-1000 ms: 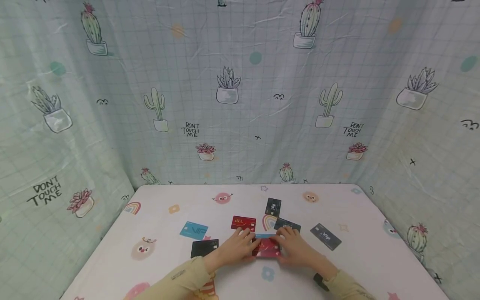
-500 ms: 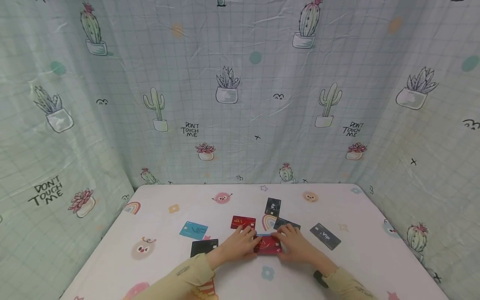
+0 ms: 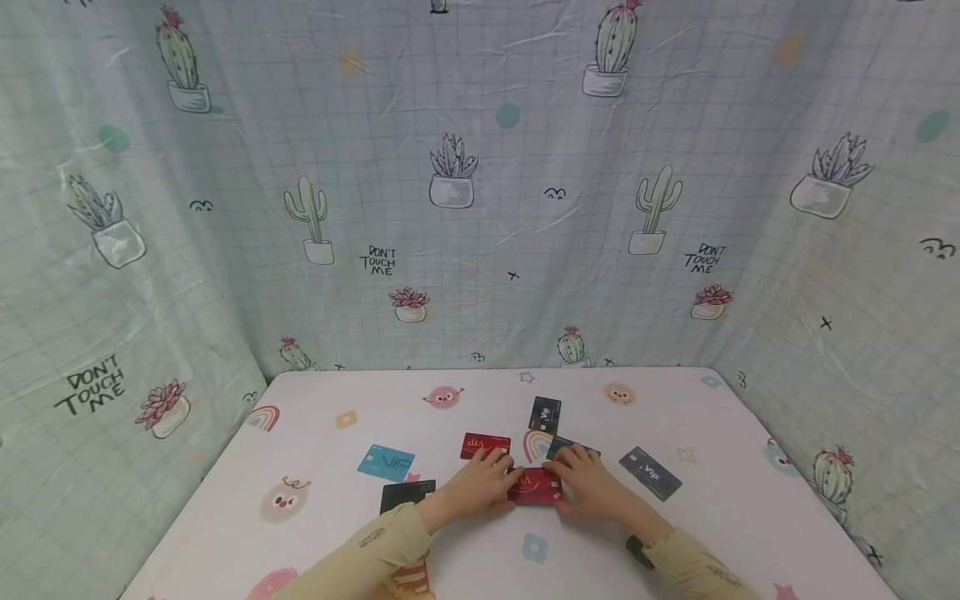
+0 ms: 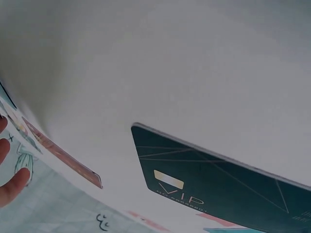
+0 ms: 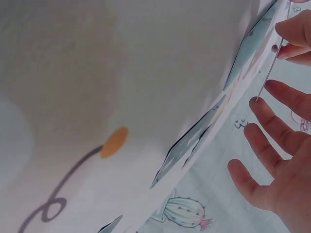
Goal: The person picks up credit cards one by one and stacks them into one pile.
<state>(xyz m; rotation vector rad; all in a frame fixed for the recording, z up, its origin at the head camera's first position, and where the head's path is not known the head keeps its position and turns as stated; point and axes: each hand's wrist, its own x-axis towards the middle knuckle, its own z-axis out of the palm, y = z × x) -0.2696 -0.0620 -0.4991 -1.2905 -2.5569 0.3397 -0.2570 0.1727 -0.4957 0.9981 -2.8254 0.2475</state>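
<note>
A red VIP card [image 3: 536,487] is held between the two hands at the middle of the table in the head view. My left hand [image 3: 478,485] pinches its left end. At its right end my right hand [image 3: 592,490] grips it between thumb and fingers. In the right wrist view the right hand [image 5: 286,141] shows the card edge-on as a thin line [image 5: 271,69]. Only some fingertips of the left hand [image 4: 10,179] appear in the left wrist view. A second red VIP card [image 3: 484,443] lies just beyond the left fingers, partly covered by them.
Blue [image 3: 386,462] and black [image 3: 407,494] cards lie left of the hands. Dark grey cards lie beyond and right: one far back [image 3: 545,414], one behind the right fingers [image 3: 574,446], one at right [image 3: 651,472]. Patterned curtains surround the printed white table [image 3: 315,567].
A blue strip seen along the held red card's far edge one second ago has narrowed and is out of sight now. The red card has shifted slightly away from me; both hands stay nearly in place.
</note>
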